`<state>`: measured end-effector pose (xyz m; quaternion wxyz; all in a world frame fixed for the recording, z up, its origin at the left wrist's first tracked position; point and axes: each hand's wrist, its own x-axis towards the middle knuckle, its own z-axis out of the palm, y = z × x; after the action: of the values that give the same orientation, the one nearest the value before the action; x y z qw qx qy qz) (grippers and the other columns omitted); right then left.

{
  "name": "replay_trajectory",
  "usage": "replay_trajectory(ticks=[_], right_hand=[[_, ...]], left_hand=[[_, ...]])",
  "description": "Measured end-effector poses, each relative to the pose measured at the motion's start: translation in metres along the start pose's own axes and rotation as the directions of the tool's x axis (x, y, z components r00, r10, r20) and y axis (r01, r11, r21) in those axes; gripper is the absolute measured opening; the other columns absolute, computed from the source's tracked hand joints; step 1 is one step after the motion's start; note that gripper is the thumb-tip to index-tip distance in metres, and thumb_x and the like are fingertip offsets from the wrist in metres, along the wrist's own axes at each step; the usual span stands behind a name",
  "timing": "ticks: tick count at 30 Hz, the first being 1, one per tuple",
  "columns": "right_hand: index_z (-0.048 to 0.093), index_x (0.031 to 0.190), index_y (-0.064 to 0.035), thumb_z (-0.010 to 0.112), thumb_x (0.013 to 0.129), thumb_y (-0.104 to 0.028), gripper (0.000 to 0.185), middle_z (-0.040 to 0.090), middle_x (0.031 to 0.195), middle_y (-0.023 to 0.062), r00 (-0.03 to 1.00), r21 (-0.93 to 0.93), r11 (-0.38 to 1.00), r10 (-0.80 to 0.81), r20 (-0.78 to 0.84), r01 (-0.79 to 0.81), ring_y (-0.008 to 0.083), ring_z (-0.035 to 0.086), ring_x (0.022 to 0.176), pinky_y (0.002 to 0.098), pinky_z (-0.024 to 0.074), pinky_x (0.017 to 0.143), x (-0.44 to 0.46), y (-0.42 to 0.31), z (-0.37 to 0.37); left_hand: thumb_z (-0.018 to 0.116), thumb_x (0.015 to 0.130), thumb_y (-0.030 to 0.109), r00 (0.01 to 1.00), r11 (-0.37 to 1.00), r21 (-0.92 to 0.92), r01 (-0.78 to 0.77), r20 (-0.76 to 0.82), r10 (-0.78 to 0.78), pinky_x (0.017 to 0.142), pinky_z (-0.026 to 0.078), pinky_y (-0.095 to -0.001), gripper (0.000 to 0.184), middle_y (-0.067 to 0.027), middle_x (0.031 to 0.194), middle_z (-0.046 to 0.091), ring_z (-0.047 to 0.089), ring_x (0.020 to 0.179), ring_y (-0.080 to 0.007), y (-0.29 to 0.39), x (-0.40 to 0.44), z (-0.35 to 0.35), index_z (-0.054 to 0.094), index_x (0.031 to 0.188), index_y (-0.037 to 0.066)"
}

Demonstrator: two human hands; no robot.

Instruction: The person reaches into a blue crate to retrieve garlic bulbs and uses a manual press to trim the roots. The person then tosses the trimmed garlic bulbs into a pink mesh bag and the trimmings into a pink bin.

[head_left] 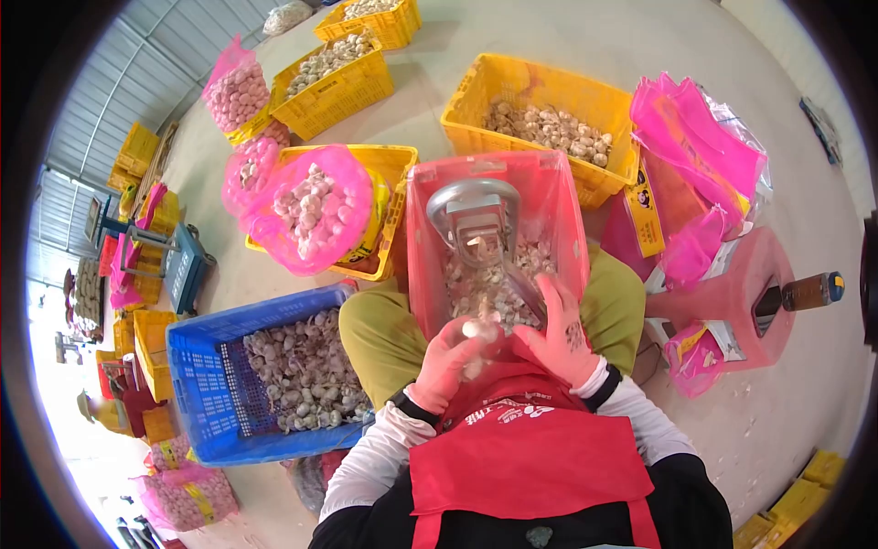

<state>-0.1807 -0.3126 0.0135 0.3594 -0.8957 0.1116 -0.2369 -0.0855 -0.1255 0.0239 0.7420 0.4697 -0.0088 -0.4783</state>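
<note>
My left hand (443, 368), in a pink glove, is closed on a pale garlic bulb (480, 329), held over the near end of a red crate (569, 197) between my knees. To its right is my right hand (567, 343), also gloved, its fingers stretched out and its thumb apart. A dark grey bar (525, 295) slants down to the gap between that thumb and fingers; a firm grip on it does not show. The bar adjoins a grey metal device (474, 209) standing in the crate. Loose garlic and peelings (465, 279) lie below.
On the left, a blue crate (206, 384) holds garlic with purplish skins. Ahead stand yellow crates (466, 96) of garlic and a pink mesh bag (347, 233) of bulbs. A pink stool (764, 265) on the right bears a brown bottle (809, 293), beside pink mesh bags (690, 137).
</note>
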Motion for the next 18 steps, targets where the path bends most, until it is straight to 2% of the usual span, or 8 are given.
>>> replay_trajectory(ticks=[1, 3, 4, 5, 6, 8, 12, 18], right_hand=[[0.040, 0.131, 0.0002, 0.071, 0.077, -0.019, 0.065, 0.045, 0.130, 0.0227, 1.000, -0.002, 1.000, -0.002, -0.001, 0.002, 0.0399, 0.044, 0.120, 0.0497, 0.0347, 0.100, -0.003, 0.012, 0.006], [0.037, 0.132, 0.0046, 0.064, 0.085, -0.019, 0.059, 0.052, 0.118, 0.0267, 0.968, 0.120, 0.985, 0.094, 0.231, -0.124, 0.0406, 0.051, 0.111, 0.0436, 0.0401, 0.096, -0.003, 0.032, 0.014], [0.037, 0.131, 0.0049, 0.056, 0.092, -0.020, 0.050, 0.060, 0.098, 0.0248, 0.929, 0.220, 0.952, 0.128, 0.346, -0.214, 0.0377, 0.060, 0.091, 0.0389, 0.0472, 0.083, 0.006, 0.013, -0.002], [0.037, 0.131, 0.0049, 0.056, 0.092, -0.020, 0.050, 0.060, 0.098, 0.0248, 0.929, 0.220, 0.952, 0.126, 0.347, -0.211, 0.0377, 0.060, 0.091, 0.0389, 0.0472, 0.083, 0.012, -0.003, -0.015], [0.038, 0.130, 0.0044, 0.054, 0.092, -0.020, 0.048, 0.061, 0.090, 0.0216, 0.856, 0.255, 0.895, 0.216, 0.470, -0.366, 0.0338, 0.061, 0.080, 0.0384, 0.0479, 0.074, 0.017, -0.018, -0.027], [0.039, 0.127, 0.0030, 0.052, 0.094, -0.021, 0.043, 0.061, 0.077, 0.0163, 0.625, 0.278, 0.661, 0.369, 0.688, -0.697, 0.0221, 0.058, 0.057, 0.0359, 0.0454, 0.055, 0.034, -0.049, -0.054], [0.039, 0.126, 0.0028, 0.053, 0.094, -0.021, 0.043, 0.061, 0.076, 0.0163, 0.631, 0.271, 0.668, 0.379, 0.677, -0.693, 0.0185, 0.056, 0.052, 0.0344, 0.0439, 0.051, 0.032, -0.049, -0.052], [0.040, 0.125, 0.0021, 0.052, 0.094, -0.021, 0.041, 0.063, 0.084, 0.0226, 0.822, 0.203, 0.885, 0.275, 0.499, -0.420, 0.0346, 0.064, 0.074, 0.0401, 0.0485, 0.067, 0.013, -0.007, -0.018]], left_hand=[[0.064, 0.086, 0.011, 0.995, 0.997, 0.079, -0.011, -0.101, 0.019, 0.076, 0.050, -0.0249, 0.035, -0.0057, 0.107, 0.063, 0.062, 0.090, -0.0134, -0.003, 0.003, -0.005, 0.054, 0.118, 0.000], [0.068, 0.084, 0.011, 0.989, 0.993, 0.115, -0.028, -0.143, 0.045, 0.075, 0.050, -0.0232, 0.038, -0.0057, 0.102, 0.065, 0.062, 0.087, -0.0120, -0.009, 0.010, -0.015, 0.054, 0.117, -0.001], [0.068, 0.084, 0.012, 0.980, 0.988, 0.155, -0.014, -0.193, 0.044, 0.073, 0.050, -0.0233, 0.038, -0.0060, 0.100, 0.065, 0.062, 0.085, -0.0117, -0.010, 0.013, -0.019, 0.054, 0.116, -0.001], [0.069, 0.083, 0.012, 0.968, 0.981, 0.194, 0.008, -0.247, 0.041, 0.071, 0.050, -0.0234, 0.038, -0.0063, 0.098, 0.066, 0.063, 0.084, -0.0115, -0.011, 0.013, -0.022, 0.054, 0.115, -0.001], [0.069, 0.083, 0.012, 0.968, 0.981, 0.193, 0.005, -0.246, 0.043, 0.071, 0.050, -0.0234, 0.038, -0.0063, 0.098, 0.066, 0.063, 0.084, -0.0115, -0.010, 0.014, -0.022, 0.054, 0.115, -0.001], [0.066, 0.086, 0.016, 0.956, 0.973, 0.230, -0.029, -0.277, 0.094, 0.044, 0.039, -0.0196, 0.036, -0.0094, 0.088, 0.066, 0.054, 0.055, -0.0076, -0.009, 0.018, -0.018, 0.052, 0.115, 0.000], [0.068, 0.085, 0.016, 0.967, 0.993, 0.118, -0.025, -0.249, 0.054, 0.044, 0.039, -0.0195, 0.038, -0.0096, 0.088, 0.065, 0.053, 0.054, -0.0078, 0.012, 0.029, 0.004, 0.052, 0.115, 0.000], [0.066, 0.083, 0.005, 0.982, 0.989, -0.066, -0.135, -0.144, 0.125, 0.065, 0.052, -0.0268, 0.033, -0.0069, 0.094, 0.064, 0.062, 0.077, -0.0144, 0.010, 0.054, 0.002, 0.053, 0.113, 0.000]])
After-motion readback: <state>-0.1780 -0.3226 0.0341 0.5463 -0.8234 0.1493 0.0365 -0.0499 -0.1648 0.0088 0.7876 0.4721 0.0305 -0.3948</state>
